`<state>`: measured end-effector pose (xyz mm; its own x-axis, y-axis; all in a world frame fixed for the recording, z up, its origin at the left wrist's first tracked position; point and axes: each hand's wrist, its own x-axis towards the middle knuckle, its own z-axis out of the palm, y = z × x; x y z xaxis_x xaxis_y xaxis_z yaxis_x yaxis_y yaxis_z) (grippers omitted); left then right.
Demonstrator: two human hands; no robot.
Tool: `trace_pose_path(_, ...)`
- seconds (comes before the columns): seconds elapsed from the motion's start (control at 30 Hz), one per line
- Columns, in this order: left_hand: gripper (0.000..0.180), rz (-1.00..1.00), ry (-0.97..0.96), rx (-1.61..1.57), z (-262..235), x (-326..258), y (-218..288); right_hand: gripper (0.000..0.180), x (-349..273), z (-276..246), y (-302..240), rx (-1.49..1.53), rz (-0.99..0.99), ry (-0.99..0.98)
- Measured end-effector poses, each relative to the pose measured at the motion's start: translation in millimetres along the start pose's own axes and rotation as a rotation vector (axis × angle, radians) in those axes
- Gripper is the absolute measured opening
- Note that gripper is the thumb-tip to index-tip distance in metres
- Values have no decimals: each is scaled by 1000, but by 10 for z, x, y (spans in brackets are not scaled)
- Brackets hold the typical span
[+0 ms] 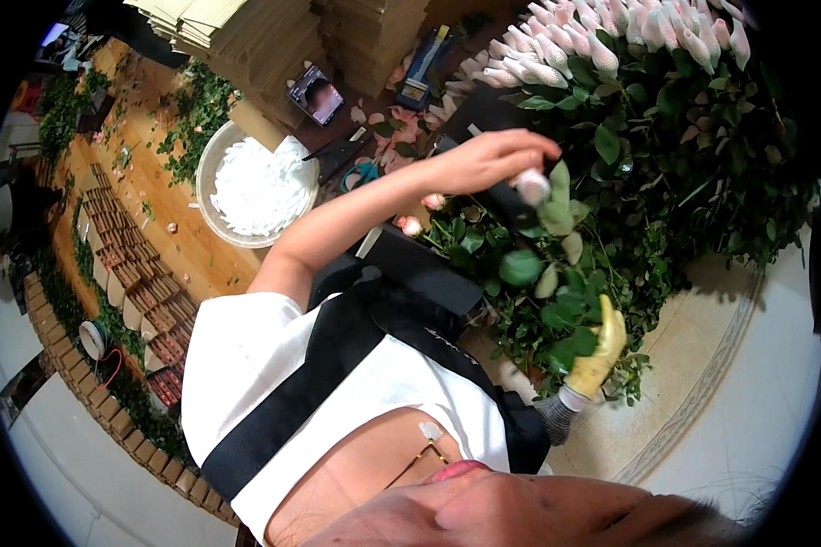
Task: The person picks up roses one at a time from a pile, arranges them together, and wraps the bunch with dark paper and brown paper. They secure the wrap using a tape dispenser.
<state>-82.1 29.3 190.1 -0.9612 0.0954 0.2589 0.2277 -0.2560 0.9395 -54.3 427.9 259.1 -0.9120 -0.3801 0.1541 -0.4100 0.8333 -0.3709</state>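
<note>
My left hand [506, 159], bare, reaches across with fingers curled over a pale pink rose [531, 187], which is blurred by motion. Large green leaves [558, 210] hang just below the bloom. Lower right, my right hand [600, 351] wears a yellow glove and is closed among leafy rose stems [570, 314]; the leaves cover part of its fingers. Two unwrapped pink-edged roses [410, 225] lie left of the foliage, under my left forearm. At the upper right is a big pile of roses with their heads in white net sleeves [602, 55].
A round white tub [208, 205] full of white net sleeves stands at the left. Behind it are stacked cardboard sheets [265, 55], a phone [316, 95], teal-handled scissors [359, 176] and a blue tool [425, 68]. Loose petals and leaves lie about. Rows of bundled boxes [137, 273] line the floor.
</note>
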Motion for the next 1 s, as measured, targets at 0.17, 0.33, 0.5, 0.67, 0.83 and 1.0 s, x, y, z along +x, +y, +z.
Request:
trace_pose_path(0.17,22,-382,328,-276,-115,-649,55,54,-108,311,-272,-26,-64,-27)
trace_pose_path(0.33,23,-194,532,185,-261,-1223,-34,48,27,368,-433,28,-219,-155)
trace_pose_path(0.5,29,-265,986,138,-492,-1701,59,38,58,555,-669,130,-235,-184)
trace_pose_path(0.67,54,-956,985,1338,-1863,-2936,-68,39,-101,463,-245,103,-47,-183)
trace_pose_path(0.83,73,-464,405,703,-661,-1788,300,46,-54,410,-302,136,-11,-264)
trace_pose_path(1.0,58,-24,301,-134,372,-1254,95,48,-91,620,-282,165,-50,-256)
